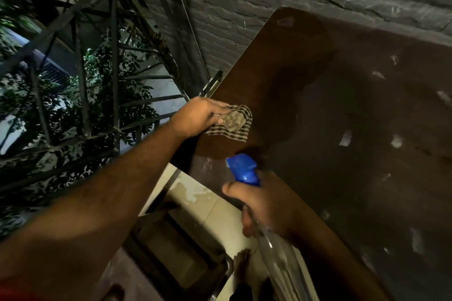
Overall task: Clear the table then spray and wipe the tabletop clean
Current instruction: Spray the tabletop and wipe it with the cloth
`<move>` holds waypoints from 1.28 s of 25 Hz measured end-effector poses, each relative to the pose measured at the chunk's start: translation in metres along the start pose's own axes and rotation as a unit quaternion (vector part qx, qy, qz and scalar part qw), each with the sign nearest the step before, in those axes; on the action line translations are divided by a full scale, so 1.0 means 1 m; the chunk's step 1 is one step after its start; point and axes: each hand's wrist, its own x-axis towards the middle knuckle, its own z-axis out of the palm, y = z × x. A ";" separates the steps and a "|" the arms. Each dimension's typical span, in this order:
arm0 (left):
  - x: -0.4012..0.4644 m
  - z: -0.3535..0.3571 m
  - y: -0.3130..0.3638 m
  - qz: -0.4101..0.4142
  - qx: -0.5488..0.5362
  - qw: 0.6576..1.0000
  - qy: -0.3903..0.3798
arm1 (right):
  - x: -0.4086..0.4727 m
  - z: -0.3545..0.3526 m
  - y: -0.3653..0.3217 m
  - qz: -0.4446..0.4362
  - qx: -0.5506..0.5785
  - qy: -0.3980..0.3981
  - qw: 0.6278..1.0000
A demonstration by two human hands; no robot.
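Spray bottle (259,203) gripped right hand (266,205), nozzle up-left; left hand (198,115) fingers clutch cloth (234,122).

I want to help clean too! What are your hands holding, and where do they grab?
Left hand grips the checkered cloth by its near edge; right hand holds the spray bottle around its neck.

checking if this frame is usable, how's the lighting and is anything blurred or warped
Head view: dim night lighting, with a broad dark shadow across the middle of the brown tabletop and pale glare patches towards its right side; the near left forearm is soft with blur, while the left hand on the checked cloth and the spray bottle in the right hand are clearer; wide-angle distortion bends the railing.
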 end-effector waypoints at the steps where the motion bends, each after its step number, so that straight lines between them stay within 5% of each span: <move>1: 0.002 -0.004 -0.001 0.003 0.002 1.000 -0.013 | 0.004 0.009 -0.003 -0.026 -0.005 -0.007 1.000; 10: -0.003 -0.004 -0.011 0.015 -0.007 1.000 -0.016 | 0.023 0.038 -0.020 -0.068 -0.055 0.002 0.996; 20: -0.016 0.009 -0.004 0.023 -0.029 0.999 0.022 | 0.008 -0.006 0.006 0.052 0.015 0.039 0.998; 32: -0.077 0.031 -0.001 0.023 -0.038 0.996 0.083 | 0.004 0.003 -0.024 -0.045 0.058 0.087 0.994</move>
